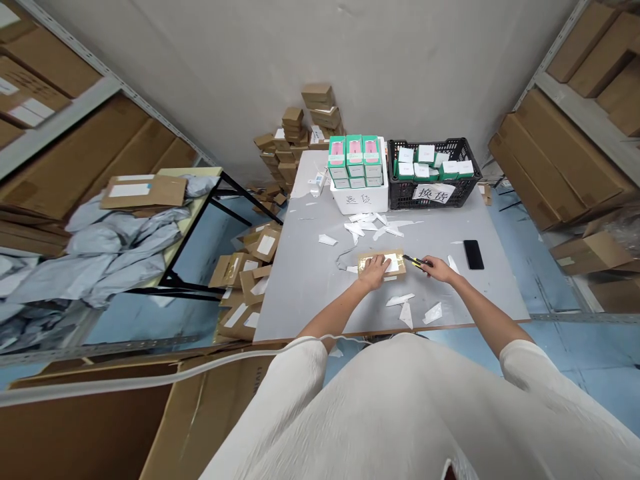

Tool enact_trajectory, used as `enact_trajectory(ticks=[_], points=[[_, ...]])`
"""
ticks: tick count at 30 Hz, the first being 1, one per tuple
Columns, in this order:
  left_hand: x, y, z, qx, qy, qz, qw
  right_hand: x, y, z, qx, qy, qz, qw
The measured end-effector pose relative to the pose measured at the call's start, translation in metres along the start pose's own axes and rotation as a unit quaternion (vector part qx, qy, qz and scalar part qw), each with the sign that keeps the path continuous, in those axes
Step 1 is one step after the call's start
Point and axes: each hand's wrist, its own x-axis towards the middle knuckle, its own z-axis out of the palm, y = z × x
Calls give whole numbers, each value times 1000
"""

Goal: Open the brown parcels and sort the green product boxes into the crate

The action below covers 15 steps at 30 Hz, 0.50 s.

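Note:
A small taped cardboard box [399, 265] with a white label lies on the grey table near its front. My left hand [374, 272] rests on the left part of the box, fingers stretched across its top. In my right hand [437, 269] is a black and yellow utility knife [416, 261], its tip at the box's upper right edge. The fingers wrap round the knife's handle. Torn white paper scraps [406, 313] lie in front of the box, and more paper scraps [367, 225] are scattered behind it.
Behind stand a white bin [361, 199] with green boxes and a black crate [400, 197] of green-and-white boxes. A phone [473, 255] lies at the right. Cardboard boxes [247, 293] pile up left of the table [300, 293]. A cable [200, 375] runs past my left arm.

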Motion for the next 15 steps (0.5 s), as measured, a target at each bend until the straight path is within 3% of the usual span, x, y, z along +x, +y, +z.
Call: enact_trajectory(ticks=[3,8,12,15], points=[[-3,10,1,-3,25,-21,999,7,2,-13,-116,-8,-26,993],[-2,13,0,7,14,-2,1000,30,-3,-25,-324,-33,-66,943],[-3,8,-2,-2,11,9,1000,42,-14,-19,-376,-62,-101,919],[-4,8,-2,-10,10,5,1000,43,-19,-18,-347,-85,-101,929]])
